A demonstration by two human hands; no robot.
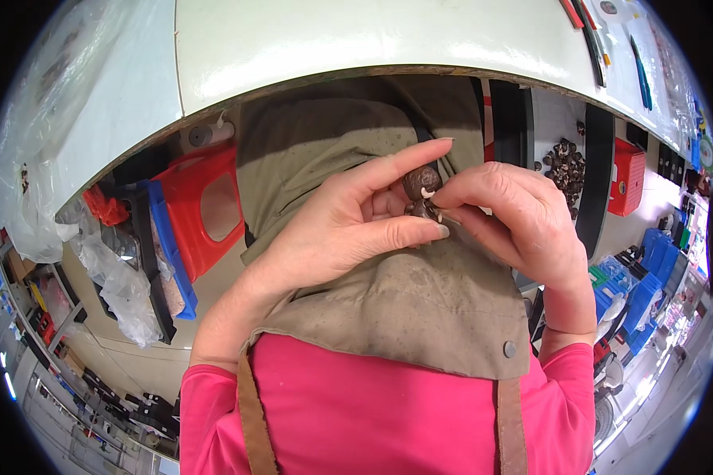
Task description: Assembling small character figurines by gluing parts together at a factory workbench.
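Brown, rounded nut-like pieces [422, 190] are being pinched between fingertips of the left hand [337, 226] and right hand [511, 218], both curled shut, below the glossy white worktable's [333, 47] near edge, above an olive apron [404, 309].

The counter [356, 39] has a smooth, glossy white top. The apron [420, 309] is matt olive cloth with brown leather-like straps and a metal rivet [509, 348]. The stool [206, 206] is shiny red plastic. The dark nut [422, 182] looks smooth, slightly glossy.
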